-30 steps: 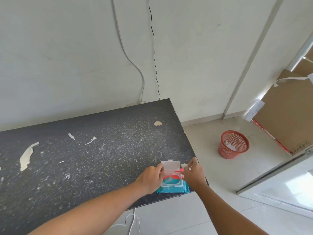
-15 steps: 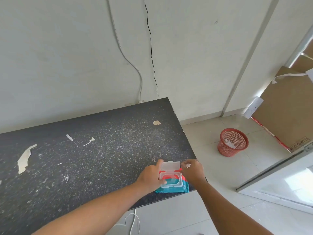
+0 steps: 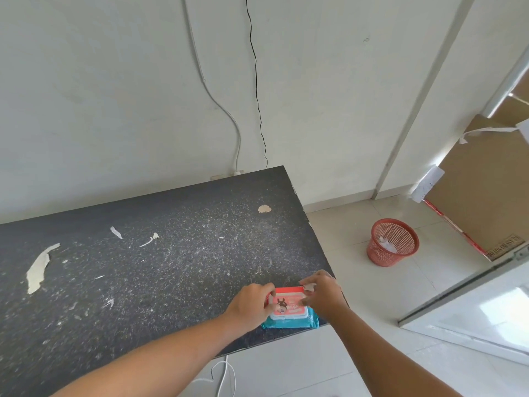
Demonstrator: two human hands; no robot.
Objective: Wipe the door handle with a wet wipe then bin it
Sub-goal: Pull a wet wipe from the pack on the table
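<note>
1. I see the wipes pack (image 3: 289,322) lying at the near right corner of the dark surface (image 3: 171,253), its red lid (image 3: 287,304) down.
2. The left hand (image 3: 249,306) grips the pack's left edge, fingers curled.
3. The right hand (image 3: 325,296) pinches a small white wet wipe (image 3: 309,287) above the lid's right corner.
4. The red bin (image 3: 392,245) stands on the floor, well apart.
</note>
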